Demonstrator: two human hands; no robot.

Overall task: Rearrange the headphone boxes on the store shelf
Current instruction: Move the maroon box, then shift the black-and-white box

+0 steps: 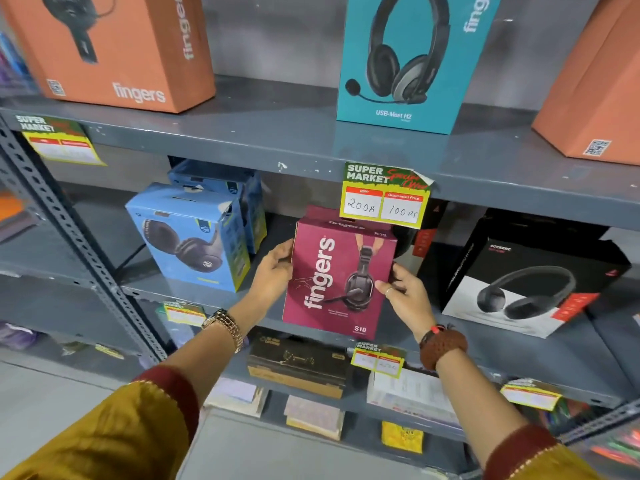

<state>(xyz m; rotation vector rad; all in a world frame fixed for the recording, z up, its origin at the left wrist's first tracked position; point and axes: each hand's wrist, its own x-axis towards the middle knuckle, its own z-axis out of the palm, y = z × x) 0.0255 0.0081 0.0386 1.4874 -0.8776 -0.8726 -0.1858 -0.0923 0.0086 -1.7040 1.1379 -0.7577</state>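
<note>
- A maroon "fingers" S10 headphone box (337, 277) is held upright at the front edge of the middle shelf (194, 289), between a blue box on its left and a black one on its right.
- Its long axis runs vertically, leaning slightly to the right at the top; the printed face is turned toward the camera, with the word "fingers" reading bottom to top.
- The left hand (273, 271) is clamped on the box's left edge, fingers wrapped behind it and thumb at the front.
- The right hand (403, 294) is closed on the right edge, with the thumb laid across the front face.
- A gold watch (223, 325) is worn on the left wrist, and a brown beaded bracelet (443, 344) on the right.
- Two blue headphone boxes (194, 237) are seen on the middle shelf, one behind the other, both upright.
- One black Rockerz headphone box (530, 285) stands to the right, turned at an angle.
- On the upper shelf (277, 133), one teal USB-Meet H2 box (408, 60) and two orange boxes (114, 46) are counted, the orange ones at the far left and far right.
- A yellow price tag (385, 197) hangs from the upper shelf's edge, overlapping the top of the maroon box; 200 and 100 are handwritten on it.
</note>
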